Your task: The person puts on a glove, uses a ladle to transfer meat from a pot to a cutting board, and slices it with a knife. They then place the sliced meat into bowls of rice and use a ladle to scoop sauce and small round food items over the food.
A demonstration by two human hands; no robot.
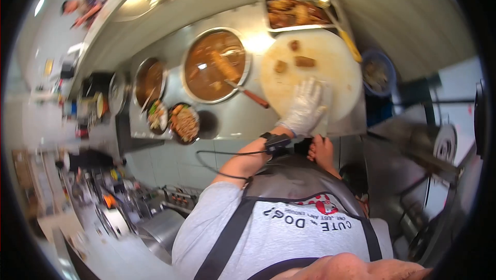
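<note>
My left hand, in a clear plastic glove, lies with fingers stretched out on a round white cutting board. Beyond its fingertips are a brown block of food and two smaller brown pieces. My right hand is bare and curled at the counter's front edge, just below the board. A pale, flat, blade-like strip runs from near it along the gloved hand. What the right fingers hold is too blurred to name.
A tray of brown cooked food stands behind the board, with a yellow-handled ladle. Left are a large pot of broth, a smaller pot and two filled bowls. A blue basin stands right.
</note>
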